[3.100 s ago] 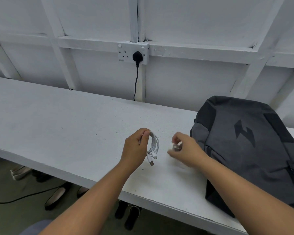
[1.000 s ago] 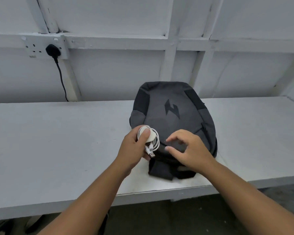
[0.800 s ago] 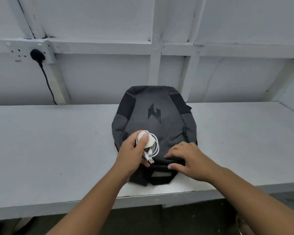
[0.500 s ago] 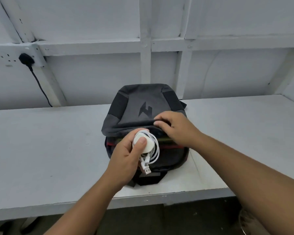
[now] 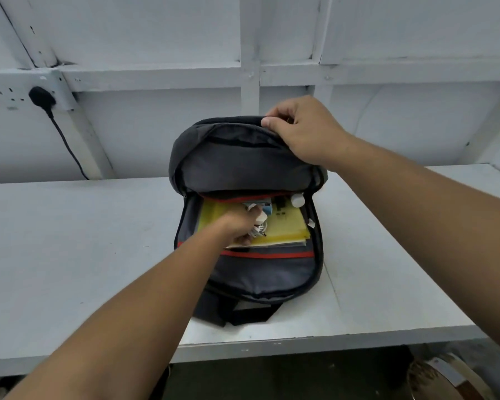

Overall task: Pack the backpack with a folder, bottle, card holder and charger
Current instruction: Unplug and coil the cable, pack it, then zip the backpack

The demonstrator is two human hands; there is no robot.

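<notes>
Grey fabric is being held up out of the way: the right hand (image 5: 303, 131) is pinching the top edge of the flap (image 5: 237, 163) between thumb and curled fingers and holding it raised toward the wall. That way the main compartment is gaping open beneath that hand and giving the other one a free way in. Below it, the backpack (image 5: 260, 272) is lying on its back on the white bench (image 5: 70, 241), with its straps pointing toward the person. Lower and nearer than the right hand, the left hand (image 5: 240, 226) is sitting inside the opening. Its fingers are curling round the white charger (image 5: 260, 219), with the coiled cable (image 5: 257, 230) bunched in the same grip, presumably to stop the loops spilling apart. Directly under that hand a yellow folder (image 5: 286, 229) is lying flat against the back panel. I cannot tell whether the charger is touching it or hanging just above. Just beyond the left hand's fingertips a small blue item (image 5: 267, 208) is showing, possibly the card holder. To the right of it a white round cap (image 5: 297, 200) is poking up at the compartment's edge; I am taking it for the bottle, though little is showing. By my reckoning the charger is the last piece, with only the letting go and closing left.
</notes>
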